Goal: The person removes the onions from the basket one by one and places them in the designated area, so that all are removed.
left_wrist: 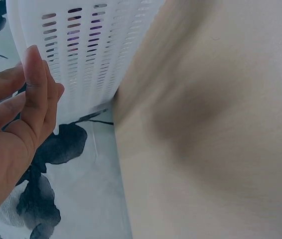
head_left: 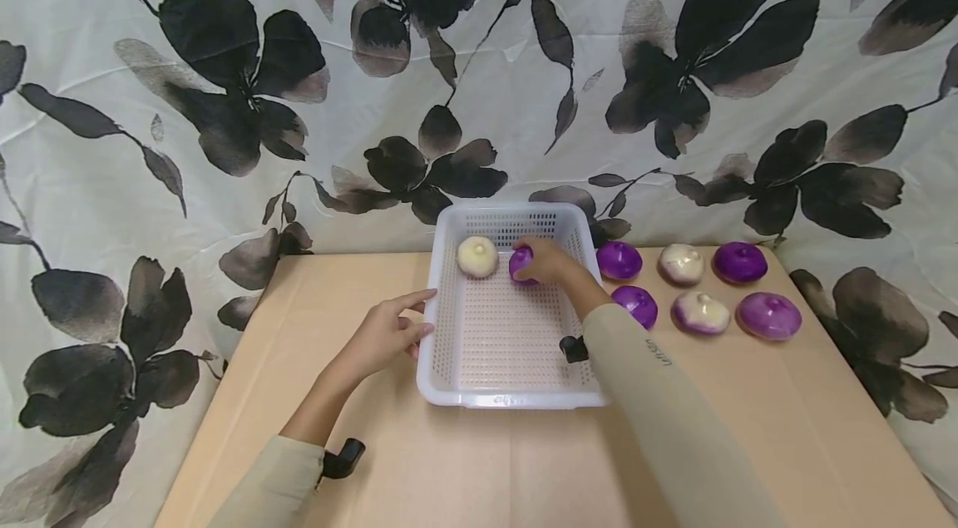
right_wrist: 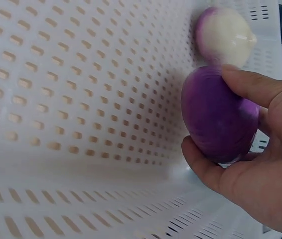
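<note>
A white perforated plastic basket (head_left: 494, 353) stands on the table. My right hand (head_left: 550, 264) is inside its far part and grips a purple turnip (right_wrist: 215, 114) between thumb and fingers. Left of that lies a whitish turnip (head_left: 477, 256), which shows a purple side in the right wrist view. With fingers mostly straight, my left hand (head_left: 385, 335) touches the basket's left side; the left wrist view shows that hand against the slotted wall (left_wrist: 81, 59).
Right of the basket, several more turnips rest on the wooden table (head_left: 344, 395), among them a purple one (head_left: 739, 262) and a white-and-purple one (head_left: 700, 313). Behind the table hangs a floral cloth (head_left: 524, 154), close to the basket's far edge.
</note>
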Demonstrator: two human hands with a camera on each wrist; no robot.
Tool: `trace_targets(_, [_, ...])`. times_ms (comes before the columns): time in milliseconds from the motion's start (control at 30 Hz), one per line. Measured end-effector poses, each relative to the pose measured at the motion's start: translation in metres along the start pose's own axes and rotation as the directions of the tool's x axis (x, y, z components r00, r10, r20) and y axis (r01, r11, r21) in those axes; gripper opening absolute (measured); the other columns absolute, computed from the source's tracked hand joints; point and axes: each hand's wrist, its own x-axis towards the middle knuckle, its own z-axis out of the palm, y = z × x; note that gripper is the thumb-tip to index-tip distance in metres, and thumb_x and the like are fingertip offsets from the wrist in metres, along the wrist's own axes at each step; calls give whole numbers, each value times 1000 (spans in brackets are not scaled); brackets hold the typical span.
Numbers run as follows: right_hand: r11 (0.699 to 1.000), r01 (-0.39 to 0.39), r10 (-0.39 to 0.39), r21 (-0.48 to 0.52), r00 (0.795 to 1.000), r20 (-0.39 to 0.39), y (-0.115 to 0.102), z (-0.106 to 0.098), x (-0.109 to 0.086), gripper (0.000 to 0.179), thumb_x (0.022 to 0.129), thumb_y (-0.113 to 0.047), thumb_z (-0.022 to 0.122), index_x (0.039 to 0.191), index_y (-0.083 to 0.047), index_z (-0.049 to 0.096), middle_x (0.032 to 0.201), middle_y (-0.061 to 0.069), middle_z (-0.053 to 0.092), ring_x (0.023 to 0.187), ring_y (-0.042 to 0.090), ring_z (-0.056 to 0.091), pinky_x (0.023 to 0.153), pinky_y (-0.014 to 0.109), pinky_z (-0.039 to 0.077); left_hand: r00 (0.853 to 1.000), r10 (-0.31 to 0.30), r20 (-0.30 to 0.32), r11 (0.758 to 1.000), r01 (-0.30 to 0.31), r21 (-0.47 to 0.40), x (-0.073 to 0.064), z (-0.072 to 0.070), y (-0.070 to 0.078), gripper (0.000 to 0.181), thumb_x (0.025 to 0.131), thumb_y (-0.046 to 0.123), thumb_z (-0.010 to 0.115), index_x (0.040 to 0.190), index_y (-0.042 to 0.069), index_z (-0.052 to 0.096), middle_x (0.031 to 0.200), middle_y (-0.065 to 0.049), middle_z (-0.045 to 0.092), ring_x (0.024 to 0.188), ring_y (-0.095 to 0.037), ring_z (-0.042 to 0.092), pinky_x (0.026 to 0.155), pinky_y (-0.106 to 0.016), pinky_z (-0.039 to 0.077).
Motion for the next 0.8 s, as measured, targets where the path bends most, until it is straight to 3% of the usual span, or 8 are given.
trace_targets(267, [998,58,-58,3,998,-1,-9,-25,-11,62,92,-18,75,148,-7,52,149,25,52,138,43,50,117,55,42,1000,7,1,1000,-7,7,0,0,0,59,96,-1,67,152,4,49,132,-25,56,59,-17,64,59,-35,61])
trace_targets(533, [993,99,-99,64,995,-4,-24,-50,-35,59,94,-23,75,148,-16,52,151,21,50,139,44,49,112,59,46,1000,1,9,1000,-1,12,-3,1,1,60,97,0,67,153,4,47,133,-26,55,62,-18,65,64,-46,63])
trace_targets(800, [976,214,-213,33,976,-43,-26,-76,-68,61,92,-26,78,148,-19,54,149,18,52,131,44,55,106,61,51,1000,10,9,1000,-11,20,-6,3,1,60,97,0,67,154,3,47,133,-26,55,62,-18,65,58,-30,61])
